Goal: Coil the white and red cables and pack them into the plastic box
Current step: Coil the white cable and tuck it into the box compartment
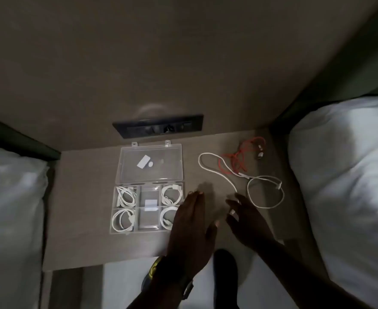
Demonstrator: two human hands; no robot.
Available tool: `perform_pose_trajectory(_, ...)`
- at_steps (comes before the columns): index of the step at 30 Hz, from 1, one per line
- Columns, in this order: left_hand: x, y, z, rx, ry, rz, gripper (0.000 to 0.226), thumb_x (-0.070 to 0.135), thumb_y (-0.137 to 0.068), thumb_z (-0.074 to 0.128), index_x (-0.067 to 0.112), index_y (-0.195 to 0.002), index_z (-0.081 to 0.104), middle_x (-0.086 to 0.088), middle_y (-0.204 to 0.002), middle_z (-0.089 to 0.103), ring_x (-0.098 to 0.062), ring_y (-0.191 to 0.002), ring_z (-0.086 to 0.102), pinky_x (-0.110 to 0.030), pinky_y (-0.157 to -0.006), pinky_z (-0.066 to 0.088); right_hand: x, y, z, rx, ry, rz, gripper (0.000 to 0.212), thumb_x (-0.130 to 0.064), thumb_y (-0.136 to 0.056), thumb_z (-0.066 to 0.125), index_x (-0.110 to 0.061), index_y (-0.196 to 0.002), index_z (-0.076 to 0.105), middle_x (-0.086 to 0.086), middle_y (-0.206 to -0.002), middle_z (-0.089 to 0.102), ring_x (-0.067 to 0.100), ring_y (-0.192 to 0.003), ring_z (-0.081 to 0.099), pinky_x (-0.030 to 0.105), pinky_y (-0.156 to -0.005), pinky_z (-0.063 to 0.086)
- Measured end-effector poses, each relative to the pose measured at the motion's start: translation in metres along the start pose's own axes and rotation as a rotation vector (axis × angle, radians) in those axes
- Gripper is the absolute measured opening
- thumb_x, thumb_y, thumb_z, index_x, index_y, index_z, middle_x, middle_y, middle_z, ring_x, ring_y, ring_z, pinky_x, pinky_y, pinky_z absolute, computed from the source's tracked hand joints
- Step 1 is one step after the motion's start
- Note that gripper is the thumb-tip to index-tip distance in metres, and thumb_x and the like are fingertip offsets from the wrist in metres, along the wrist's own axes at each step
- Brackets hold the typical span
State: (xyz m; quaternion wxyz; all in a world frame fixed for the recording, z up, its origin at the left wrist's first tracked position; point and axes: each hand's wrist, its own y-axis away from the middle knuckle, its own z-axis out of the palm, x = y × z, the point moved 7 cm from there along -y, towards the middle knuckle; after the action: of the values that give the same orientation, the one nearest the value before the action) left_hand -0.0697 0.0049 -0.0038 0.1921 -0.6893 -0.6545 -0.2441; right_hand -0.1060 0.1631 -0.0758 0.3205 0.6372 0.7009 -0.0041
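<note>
On the matte wood-grain tabletop (83, 219) the clear plastic box (148, 208) lies open, its hinged lid flat behind it. Four corner compartments hold coiled white cords. To its right, well apart, the white cable (217, 172) sprawls in loose loops beside the tangled red cable (239, 159). Left hand (192, 233) and right hand (248, 221) hover with released grip, fingers spread, holding nothing.

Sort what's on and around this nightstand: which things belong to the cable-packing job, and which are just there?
Belongs to the job:
- loose white cable
- red cable
- plastic box, lid open, four corner compartments already holding coiled white cables
- left hand and right hand, both empty

Just there:
- pillows on both sides
- wall socket panel
- shoe on the floor
</note>
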Motion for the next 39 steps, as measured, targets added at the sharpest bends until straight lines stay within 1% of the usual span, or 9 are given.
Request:
perform_pose_trajectory(7, -0.023, -0.007, 0.022, -0.12, 0.188, -0.211, 0.045, 0.034, -0.093, 0.058, 0.02, -0.135, 0.055, 0.002, -0.137, 0.06, -0.015, -0.127, 0.054, -0.012, -0.101, 0.028, 0.01, -0.031, 0.016, -0.039, -0.026, 0.123, 0.03, -0.012, -0.091, 0.057, -0.002, -0.118, 0.064, 0.017, -0.133, 0.056, 0.031, -0.125, 0.052, 0.032, -0.103, 0.037)
perform_pose_trajectory(12, -0.03, -0.018, 0.04, -0.246, 0.694, -0.564, 0.046, 0.021, -0.092, 0.064, 0.016, -0.137, 0.053, -0.001, -0.136, 0.059, -0.014, -0.125, 0.054, -0.037, -0.109, 0.041, -0.032, 0.002, -0.006, 0.115, -0.465, 0.023, 0.029, 0.006, -0.091, 0.053, -0.007, -0.109, 0.072, 0.008, -0.115, 0.071, 0.025, -0.105, 0.066, 0.036, -0.095, 0.05)
perform_pose_trajectory(16, -0.015, -0.019, 0.043, -0.321, 0.987, -0.69, 0.02, 0.017, -0.098, 0.054, 0.008, -0.114, 0.063, -0.005, -0.094, 0.07, -0.014, -0.079, 0.066, -0.03, -0.071, 0.052, -0.057, 0.024, -0.02, 0.047, -0.975, -0.027, 0.021, 0.006, -0.091, 0.048, -0.007, -0.098, 0.063, -0.003, -0.091, 0.069, 0.015, -0.084, 0.067, 0.032, -0.07, 0.055)
perform_pose_trajectory(21, -0.01, -0.001, 0.027, -0.296, 1.178, -0.95, 0.026, 0.004, -0.096, 0.042, 0.001, -0.1, 0.067, -0.004, -0.06, 0.054, -0.008, -0.037, 0.036, -0.017, -0.039, 0.023, -0.069, 0.016, -0.063, 0.235, -0.389, -0.273, 0.059, 0.014, -0.077, 0.061, -0.022, -0.125, 0.057, -0.011, -0.123, 0.057, 0.019, -0.117, 0.056, 0.033, -0.095, 0.048)
perform_pose_trajectory(25, 0.013, 0.007, 0.001, -0.428, 1.441, -0.919, 0.021, 0.02, -0.093, 0.053, 0.01, -0.077, 0.063, 0.001, -0.052, 0.039, -0.007, -0.035, 0.025, -0.015, -0.037, 0.016, -0.101, -0.004, -0.063, -0.038, -0.403, -0.556, 0.04, -0.006, -0.09, 0.056, -0.013, -0.128, 0.06, -0.001, -0.145, 0.049, 0.013, -0.142, 0.034, 0.027, -0.112, 0.033)
perform_pose_trajectory(28, 0.017, -0.003, -0.03, -0.423, 1.793, -0.831, 0.026, 0.031, -0.086, 0.058, 0.011, -0.07, 0.062, 0.003, -0.051, 0.036, -0.006, -0.034, 0.026, -0.019, -0.038, 0.012, -0.113, -0.012, -0.063, -0.184, -0.542, -0.486, 0.016, -0.017, -0.098, 0.05, -0.019, -0.098, 0.066, -0.013, -0.099, 0.067, 0.001, -0.101, 0.06, 0.026, -0.09, 0.046)
perform_pose_trajectory(31, 0.01, -0.028, -0.063, -0.248, 2.094, -0.584, 0.029, 0.025, -0.097, 0.044, 0.01, -0.084, 0.065, 0.003, -0.062, 0.047, -0.008, -0.048, 0.042, -0.022, -0.049, 0.027, -0.112, -0.012, -0.059, -0.22, -0.563, -0.44, 0.024, -0.028, -0.1, 0.045, -0.02, -0.08, 0.056, -0.004, -0.068, 0.058, 0.007, -0.066, 0.057, 0.031, -0.068, 0.047)
perform_pose_trajectory(35, -0.029, -0.06, -0.083, 0.126, 1.965, -0.457, 0.029, 0.017, -0.101, 0.037, 0.009, -0.108, 0.063, -0.002, -0.088, 0.065, -0.012, -0.079, 0.062, -0.021, -0.076, 0.049, -0.103, 0.003, -0.053, -0.261, -0.466, -0.393, 0.025, -0.034, -0.101, 0.046, -0.021, -0.083, 0.058, -0.008, -0.061, 0.052, 0.003, -0.055, 0.054, 0.029, -0.057, 0.048)
perform_pose_trajectory(39, -0.038, -0.066, -0.061, 0.13, 1.234, -0.45, 0.024, 0.005, -0.101, 0.042, -0.005, -0.101, 0.063, -0.016, -0.09, 0.071, -0.019, -0.08, 0.07, -0.032, -0.075, 0.055, -0.117, 0.018, -0.074, -0.234, -0.252, -0.573, 0.025, -0.041, -0.1, 0.046, -0.022, -0.088, 0.059, -0.007, -0.07, 0.058, 0.007, -0.065, 0.057, 0.028, -0.06, 0.045)
